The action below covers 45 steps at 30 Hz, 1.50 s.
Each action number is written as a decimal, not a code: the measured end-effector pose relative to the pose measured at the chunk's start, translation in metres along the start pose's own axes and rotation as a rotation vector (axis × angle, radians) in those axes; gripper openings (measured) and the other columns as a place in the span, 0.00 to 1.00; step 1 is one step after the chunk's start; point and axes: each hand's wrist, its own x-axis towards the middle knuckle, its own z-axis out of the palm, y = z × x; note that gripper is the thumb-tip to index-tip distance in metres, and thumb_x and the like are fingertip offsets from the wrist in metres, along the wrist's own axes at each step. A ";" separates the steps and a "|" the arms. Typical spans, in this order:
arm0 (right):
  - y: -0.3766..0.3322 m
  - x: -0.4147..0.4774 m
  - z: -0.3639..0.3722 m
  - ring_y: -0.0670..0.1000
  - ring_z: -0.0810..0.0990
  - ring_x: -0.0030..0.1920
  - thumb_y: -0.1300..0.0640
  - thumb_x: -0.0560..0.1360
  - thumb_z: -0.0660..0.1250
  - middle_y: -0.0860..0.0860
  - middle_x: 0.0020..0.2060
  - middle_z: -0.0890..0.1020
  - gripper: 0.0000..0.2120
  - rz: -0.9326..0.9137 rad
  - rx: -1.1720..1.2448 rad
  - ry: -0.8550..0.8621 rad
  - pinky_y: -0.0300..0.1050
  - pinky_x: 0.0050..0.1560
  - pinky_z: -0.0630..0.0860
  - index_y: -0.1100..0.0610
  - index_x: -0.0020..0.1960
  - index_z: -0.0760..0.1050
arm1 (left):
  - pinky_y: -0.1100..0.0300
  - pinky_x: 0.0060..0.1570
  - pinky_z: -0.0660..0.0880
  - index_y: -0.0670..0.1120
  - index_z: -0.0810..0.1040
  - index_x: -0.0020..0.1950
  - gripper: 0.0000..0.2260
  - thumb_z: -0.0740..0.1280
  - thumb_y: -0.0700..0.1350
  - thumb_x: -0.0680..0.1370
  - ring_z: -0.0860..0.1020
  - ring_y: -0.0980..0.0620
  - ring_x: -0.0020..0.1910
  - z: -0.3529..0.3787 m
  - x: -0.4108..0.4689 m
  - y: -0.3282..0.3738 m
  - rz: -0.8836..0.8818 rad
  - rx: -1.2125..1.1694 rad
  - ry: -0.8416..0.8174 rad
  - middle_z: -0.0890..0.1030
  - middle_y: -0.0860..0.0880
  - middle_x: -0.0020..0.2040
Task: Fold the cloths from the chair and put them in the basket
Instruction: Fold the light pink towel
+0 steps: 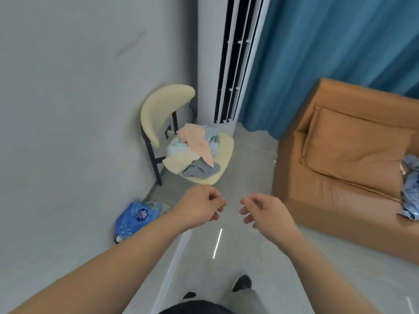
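A cream chair (223, 155) with black legs stands against the grey wall. On its seat lies a loose heap of cloths (195, 152): pink, pale blue, cream and grey ones. My left hand (199, 207) and my right hand (265, 210) hang in the air side by side just in front of the chair, below its seat edge. The fingers of both hands are loosely curled and hold nothing. No basket is in view.
A white tower air conditioner (217, 64) stands behind the chair, with a blue curtain (328, 53) to its right. An orange sofa (340, 177) on the right carries a crumpled blue cloth (410, 191). A blue plastic pack (136, 218) lies on the floor by the wall.
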 end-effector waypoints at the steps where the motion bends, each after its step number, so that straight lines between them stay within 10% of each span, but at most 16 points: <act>1: 0.001 0.023 -0.014 0.44 0.84 0.38 0.51 0.83 0.62 0.45 0.41 0.86 0.09 -0.008 0.004 -0.001 0.45 0.44 0.82 0.49 0.52 0.81 | 0.55 0.44 0.83 0.44 0.83 0.47 0.08 0.67 0.45 0.81 0.85 0.52 0.37 0.004 0.024 0.014 0.006 0.005 0.006 0.86 0.50 0.42; 7: 0.003 0.162 -0.099 0.43 0.84 0.38 0.51 0.83 0.61 0.45 0.41 0.86 0.09 -0.093 -0.046 -0.057 0.41 0.40 0.80 0.49 0.52 0.81 | 0.47 0.46 0.83 0.45 0.82 0.44 0.08 0.67 0.45 0.80 0.86 0.51 0.37 0.029 0.148 0.080 -0.056 -0.052 0.111 0.86 0.50 0.39; 15: -0.046 0.308 -0.165 0.47 0.85 0.38 0.52 0.83 0.63 0.46 0.39 0.85 0.09 -0.187 -0.145 -0.251 0.40 0.37 0.78 0.50 0.48 0.80 | 0.59 0.40 0.81 0.39 0.83 0.48 0.07 0.67 0.42 0.80 0.83 0.52 0.34 0.020 0.245 0.144 -0.164 -0.262 0.307 0.86 0.45 0.43; 34: -0.136 0.603 -0.161 0.43 0.83 0.35 0.52 0.83 0.63 0.46 0.41 0.86 0.09 -0.358 -0.456 -0.656 0.28 0.29 0.69 0.51 0.49 0.81 | 0.55 0.42 0.81 0.38 0.83 0.47 0.07 0.67 0.40 0.80 0.83 0.48 0.37 -0.035 0.479 0.125 -0.482 -0.698 0.659 0.85 0.41 0.45; 45: -0.146 0.726 -0.134 0.49 0.86 0.39 0.52 0.83 0.62 0.47 0.43 0.86 0.10 -0.488 -0.688 -1.038 0.39 0.37 0.77 0.54 0.51 0.81 | 0.43 0.49 0.83 0.41 0.82 0.45 0.07 0.68 0.44 0.78 0.86 0.48 0.36 0.012 0.538 0.135 -0.846 -0.766 0.996 0.84 0.44 0.41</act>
